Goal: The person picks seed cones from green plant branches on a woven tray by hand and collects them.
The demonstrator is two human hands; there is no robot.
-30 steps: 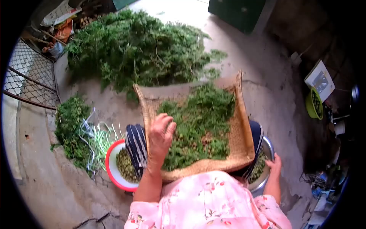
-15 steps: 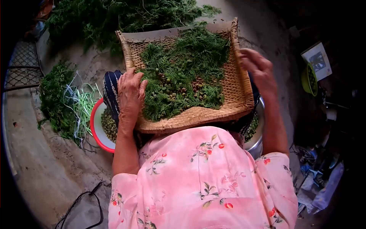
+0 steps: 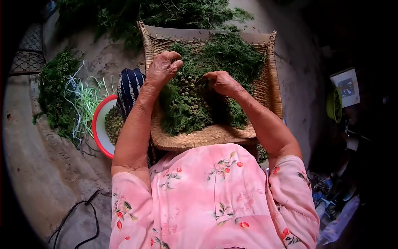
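A woven wicker scoop basket (image 3: 209, 137) rests across my lap. In it lie feathery green conifer sprigs (image 3: 236, 54) and a heap of small round green-brown cones (image 3: 192, 89). My left hand (image 3: 165, 68) is over the basket's left side, fingers curled toward the thumb just above the sprigs. Whatever may be between those fingertips is hidden. Reaching in from the right, my right hand (image 3: 224, 83) has its fingers bent down at the edge of the cones. Its fingertips touch the greenery, and what they pinch is too small to tell.
A red-rimmed white basin (image 3: 97, 133) of cones stands left of my knee. Beside it are green and white plastic strings (image 3: 85, 103) and more cut branches (image 3: 60, 91). A big pile of branches (image 3: 166, 14) lies beyond the basket. Farther right is a green bowl (image 3: 330, 106).
My left hand has left the basket's left edge and moved inward over the sprigs. My right hand has come from outside the right rim into the middle. More cones show among the greenery.
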